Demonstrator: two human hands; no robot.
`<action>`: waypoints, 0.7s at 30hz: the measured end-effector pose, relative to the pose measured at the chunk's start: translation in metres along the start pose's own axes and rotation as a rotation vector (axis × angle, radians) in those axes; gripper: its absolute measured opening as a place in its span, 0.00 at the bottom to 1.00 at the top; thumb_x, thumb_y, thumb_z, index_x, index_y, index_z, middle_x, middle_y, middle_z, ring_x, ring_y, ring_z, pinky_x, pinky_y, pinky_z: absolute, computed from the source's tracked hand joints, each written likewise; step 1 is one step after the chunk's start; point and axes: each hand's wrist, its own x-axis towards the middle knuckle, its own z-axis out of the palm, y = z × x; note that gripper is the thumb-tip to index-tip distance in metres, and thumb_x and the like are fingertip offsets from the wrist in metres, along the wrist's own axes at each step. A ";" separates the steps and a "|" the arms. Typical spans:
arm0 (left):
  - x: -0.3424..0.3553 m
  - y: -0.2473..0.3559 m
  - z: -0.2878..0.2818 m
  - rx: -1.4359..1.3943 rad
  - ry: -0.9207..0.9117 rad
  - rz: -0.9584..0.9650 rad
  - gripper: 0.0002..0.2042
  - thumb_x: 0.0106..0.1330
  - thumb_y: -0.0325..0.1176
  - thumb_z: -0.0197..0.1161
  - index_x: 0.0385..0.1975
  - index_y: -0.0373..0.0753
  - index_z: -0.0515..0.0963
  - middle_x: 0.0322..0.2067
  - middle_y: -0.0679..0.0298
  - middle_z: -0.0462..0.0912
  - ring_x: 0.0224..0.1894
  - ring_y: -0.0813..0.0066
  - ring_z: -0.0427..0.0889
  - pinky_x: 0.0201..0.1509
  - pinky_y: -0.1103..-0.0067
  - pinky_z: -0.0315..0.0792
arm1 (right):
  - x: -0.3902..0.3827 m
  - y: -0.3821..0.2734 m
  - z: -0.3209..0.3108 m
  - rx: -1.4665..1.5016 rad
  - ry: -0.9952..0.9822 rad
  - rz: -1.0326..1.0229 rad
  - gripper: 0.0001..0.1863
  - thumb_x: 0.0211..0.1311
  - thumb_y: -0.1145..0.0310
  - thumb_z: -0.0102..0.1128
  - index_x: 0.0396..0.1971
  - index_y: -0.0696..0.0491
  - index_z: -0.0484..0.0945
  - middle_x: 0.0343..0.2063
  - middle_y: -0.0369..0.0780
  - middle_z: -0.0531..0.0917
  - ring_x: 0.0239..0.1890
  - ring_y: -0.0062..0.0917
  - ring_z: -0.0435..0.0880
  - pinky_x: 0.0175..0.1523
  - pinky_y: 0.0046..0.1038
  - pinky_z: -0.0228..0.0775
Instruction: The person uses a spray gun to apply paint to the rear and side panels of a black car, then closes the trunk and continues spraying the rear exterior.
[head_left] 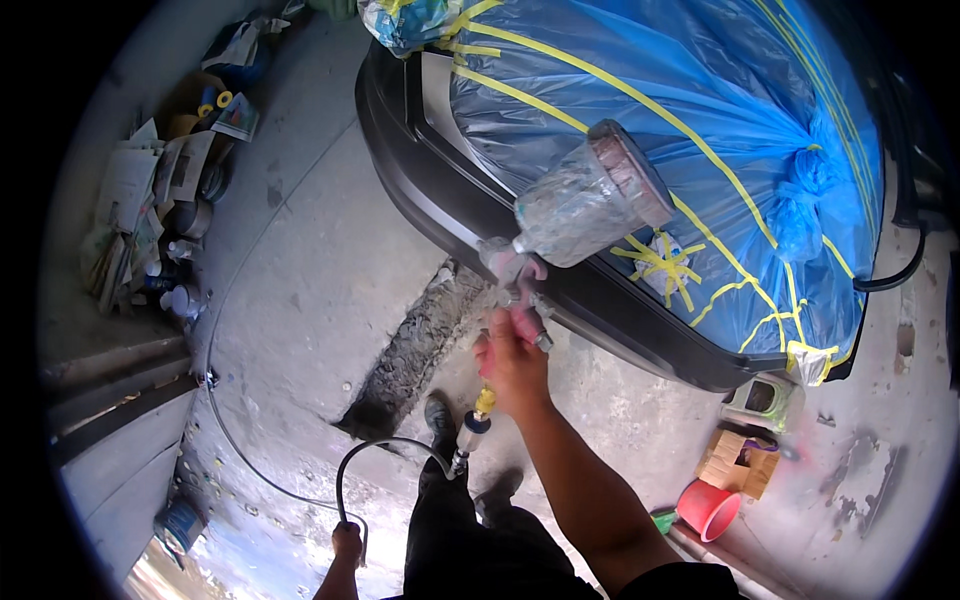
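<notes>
Stained concrete floor (300, 270) lies beside a car bumper (470, 215) masked in blue plastic sheeting (640, 90). Right hand (512, 362) is wrapped around a spray gun (520, 290) handle; its cup (590, 205) likely makes it top-heavy. Left hand (347, 542) grips the flexible hose (380, 450). Trigger fingers are hidden.

Landmark's the red bucket (708, 508) sitting on the concrete floor (310, 270). Just up-left of it there's a small cardboard box (738, 461), and above that a grey plastic container (762, 397). Way off to the left, against the wall, a messy heap of papers and cans (160, 210). Far lower left, a blue tin (181, 522).
</notes>
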 end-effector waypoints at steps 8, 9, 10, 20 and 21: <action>-0.003 0.019 0.010 0.082 -0.108 0.092 0.10 0.55 0.37 0.57 0.31 0.36 0.77 0.29 0.51 0.81 0.35 0.54 0.81 0.39 0.66 0.72 | -0.070 0.003 -0.145 -0.095 0.357 0.054 0.18 0.63 0.48 0.51 0.37 0.49 0.71 0.18 0.34 0.73 0.17 0.17 0.70 0.16 0.19 0.58; 0.000 0.018 0.012 0.146 -0.114 0.128 0.11 0.55 0.37 0.57 0.31 0.37 0.78 0.29 0.51 0.81 0.35 0.54 0.81 0.40 0.66 0.72 | -0.084 0.021 -0.183 -0.250 0.367 -0.038 0.18 0.63 0.48 0.51 0.37 0.49 0.70 0.17 0.35 0.72 0.15 0.17 0.69 0.15 0.19 0.56; -0.002 0.026 0.013 0.208 -0.145 0.134 0.12 0.54 0.38 0.57 0.32 0.38 0.78 0.30 0.51 0.81 0.36 0.54 0.81 0.40 0.65 0.73 | -0.099 0.039 -0.216 -0.302 0.390 -0.068 0.17 0.63 0.49 0.51 0.37 0.48 0.70 0.16 0.35 0.72 0.14 0.17 0.67 0.14 0.19 0.54; -0.023 0.091 0.013 0.381 -0.161 0.293 0.13 0.55 0.41 0.59 0.34 0.40 0.78 0.33 0.53 0.82 0.39 0.55 0.81 0.44 0.66 0.73 | -0.203 0.101 -0.326 0.201 0.637 -0.039 0.14 0.65 0.52 0.50 0.40 0.45 0.67 0.17 0.36 0.73 0.14 0.18 0.69 0.15 0.20 0.58; -0.029 0.096 0.011 0.398 -0.137 0.327 0.13 0.56 0.41 0.58 0.34 0.40 0.78 0.33 0.53 0.82 0.40 0.55 0.80 0.45 0.65 0.73 | -0.204 0.117 -0.332 -0.001 0.667 -0.128 0.13 0.65 0.53 0.49 0.40 0.46 0.67 0.17 0.36 0.73 0.15 0.18 0.69 0.15 0.20 0.59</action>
